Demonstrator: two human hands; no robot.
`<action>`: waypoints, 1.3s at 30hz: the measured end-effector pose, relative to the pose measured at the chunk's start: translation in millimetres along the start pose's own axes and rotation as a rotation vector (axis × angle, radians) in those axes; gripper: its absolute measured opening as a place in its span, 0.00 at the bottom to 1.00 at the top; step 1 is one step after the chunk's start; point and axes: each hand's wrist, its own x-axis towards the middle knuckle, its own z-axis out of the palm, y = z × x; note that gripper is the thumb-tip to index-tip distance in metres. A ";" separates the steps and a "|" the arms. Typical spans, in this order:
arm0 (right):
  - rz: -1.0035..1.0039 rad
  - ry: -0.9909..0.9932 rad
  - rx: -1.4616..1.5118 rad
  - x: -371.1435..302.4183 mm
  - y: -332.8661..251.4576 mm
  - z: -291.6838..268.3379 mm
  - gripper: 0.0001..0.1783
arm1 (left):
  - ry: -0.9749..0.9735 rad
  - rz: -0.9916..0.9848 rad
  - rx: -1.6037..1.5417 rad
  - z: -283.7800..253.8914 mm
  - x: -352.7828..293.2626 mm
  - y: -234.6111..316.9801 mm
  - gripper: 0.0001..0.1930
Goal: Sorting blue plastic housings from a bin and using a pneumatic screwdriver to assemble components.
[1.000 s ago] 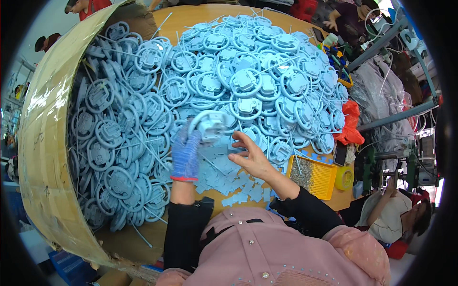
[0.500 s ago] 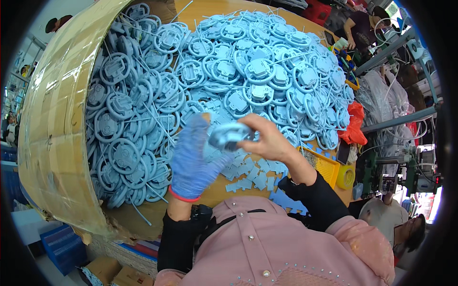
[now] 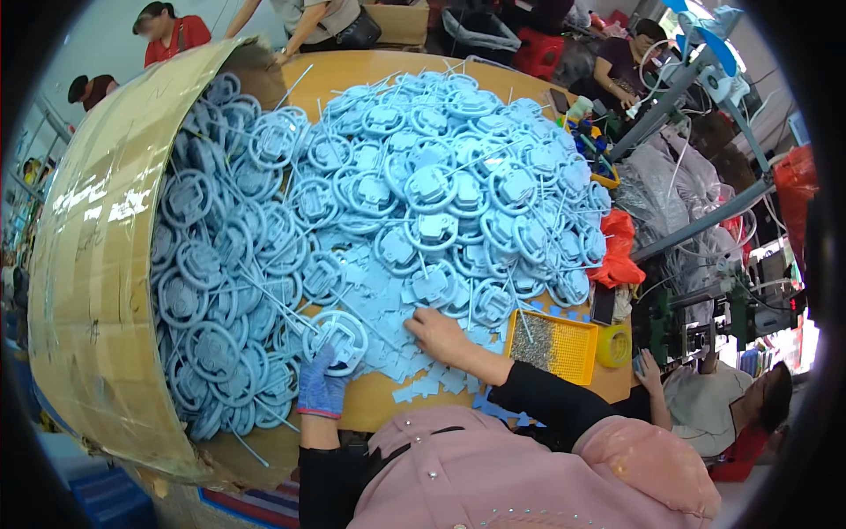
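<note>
Carton (image 3: 97, 264): dark handwritten strokes on the tan outer wall, at least 2 groups, 1 above the other; too small and faint to read.
Wheel (image 3: 339, 339): raised shapes on the hub; no lettering can be made out.
Boxed wheels (image 3: 214, 351): raised outlines on some hubs, illegible.
Tape (image 3: 614, 346): no print readable at this size.
Readable texts: 0.

ring parts (image 3: 214, 351) in carton (image 3: 97, 256)
</note>
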 end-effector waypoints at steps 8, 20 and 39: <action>0.062 0.071 0.278 0.2 6.3 -10.9 0.09 | -0.101 -0.055 -0.082 37.1 9.4 -5.6 0.26; 0.662 0.049 1.579 34.4 -37.2 -62.2 0.08 | -0.102 0.113 0.124 97.6 32.9 -28.9 0.24; 0.548 0.040 1.080 45.1 -26.2 -69.9 0.22 | -0.181 0.169 0.489 91.4 37.3 -20.3 0.26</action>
